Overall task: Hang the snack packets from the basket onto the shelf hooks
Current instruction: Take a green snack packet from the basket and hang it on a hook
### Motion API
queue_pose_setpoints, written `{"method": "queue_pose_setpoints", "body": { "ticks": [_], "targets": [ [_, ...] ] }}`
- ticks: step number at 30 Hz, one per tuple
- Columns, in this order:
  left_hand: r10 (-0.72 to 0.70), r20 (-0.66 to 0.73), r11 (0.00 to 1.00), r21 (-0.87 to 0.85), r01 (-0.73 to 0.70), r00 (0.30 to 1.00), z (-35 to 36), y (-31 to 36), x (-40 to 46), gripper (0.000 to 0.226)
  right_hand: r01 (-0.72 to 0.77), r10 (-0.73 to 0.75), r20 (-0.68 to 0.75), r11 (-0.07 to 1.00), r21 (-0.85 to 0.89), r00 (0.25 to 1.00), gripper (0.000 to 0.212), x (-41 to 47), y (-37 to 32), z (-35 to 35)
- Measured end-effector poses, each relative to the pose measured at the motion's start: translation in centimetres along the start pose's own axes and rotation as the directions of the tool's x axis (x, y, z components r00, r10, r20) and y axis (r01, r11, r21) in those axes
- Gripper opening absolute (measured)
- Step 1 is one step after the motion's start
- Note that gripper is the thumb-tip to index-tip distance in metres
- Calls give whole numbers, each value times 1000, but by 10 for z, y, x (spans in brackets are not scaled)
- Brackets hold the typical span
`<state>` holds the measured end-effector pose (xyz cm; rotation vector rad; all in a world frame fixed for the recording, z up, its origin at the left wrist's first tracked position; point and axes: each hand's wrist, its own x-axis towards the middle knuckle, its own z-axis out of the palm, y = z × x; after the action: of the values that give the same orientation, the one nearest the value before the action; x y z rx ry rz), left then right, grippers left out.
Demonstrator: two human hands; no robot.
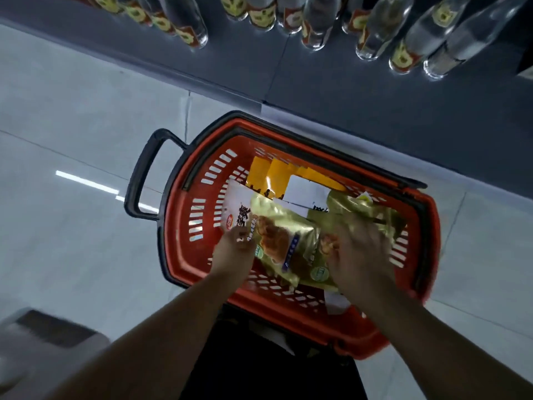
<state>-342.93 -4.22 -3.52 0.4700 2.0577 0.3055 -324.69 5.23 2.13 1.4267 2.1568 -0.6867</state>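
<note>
One red basket on the pale tiled floor, black pull handle sticking out to the left. Inside it, two gold snack packets lying side by side on top, at least two white packets and a few yellow ones beneath and behind; exact count of the lower layer hidden by overlap. Two bare hands reaching down into the basket. Left hand at the left edge of the left-hand gold packet, fingers curled toward it where it overlaps a white packet; whether actually pinching, cannot tell. Right hand blurred, fingers spread, laid over the right-hand gold packet. Beyond the basket, a dark shelf base with roughly a dozen clear glass bottles in a row.
</note>
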Motion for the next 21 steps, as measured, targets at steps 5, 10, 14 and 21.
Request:
{"method": "queue_pose_setpoints", "body": {
  "ticks": [5,10,14,21],
  "targets": [
    [-550,273,410,-735,540,789,45,-11,39,30,399,-375,161,901,-167,913,48,56,-75,17],
    [-627,352,105,-846,523,695,72,-20,75,30,298,-266,145,907,-298,953,61,107,-108,57],
    [-511,389,142,-841,522,767,73,-17,81,32,269,-267,54,905,-329,962,52,114,-107,65],
    [-405,407,74,-878,473,819,77,-27,69,34,364,-376,-27,912,-189,926,34,89,-93,47]
  ]
}}
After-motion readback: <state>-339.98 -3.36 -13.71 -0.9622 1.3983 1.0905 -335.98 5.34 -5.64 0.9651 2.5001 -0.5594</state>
